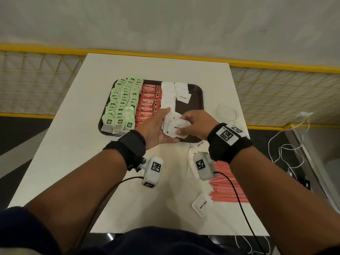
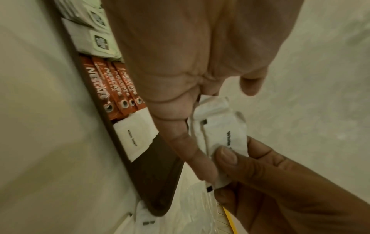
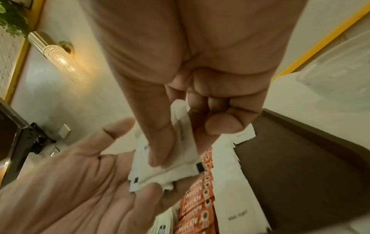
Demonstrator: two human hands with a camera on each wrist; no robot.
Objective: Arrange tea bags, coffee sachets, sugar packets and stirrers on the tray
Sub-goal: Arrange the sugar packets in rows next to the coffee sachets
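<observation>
A brown tray (image 1: pixel 195 92) holds green tea bags (image 1: pixel 123 103) on the left, red coffee sachets (image 1: pixel 149 103) in the middle and white sugar packets (image 1: pixel 168 94) on the right. Over the tray's near edge my left hand (image 1: pixel 156 126) lies flat, palm up, with a small stack of sugar packets (image 1: pixel 173 126) resting on its straight fingers. My right hand (image 1: pixel 192 124) pinches that stack between thumb and fingers. The right wrist view shows the same stack (image 3: pixel 176 171) under my right thumb and on the left palm (image 3: pixel 80 182).
Red-and-white striped stirrers (image 1: pixel 228 184) lie on the white table at the near right, with a loose sugar packet (image 1: pixel 202 205) beside them. A clear glass bowl (image 1: pixel 227 111) stands right of the tray. White cables (image 1: pixel 287 150) hang off the table's right side.
</observation>
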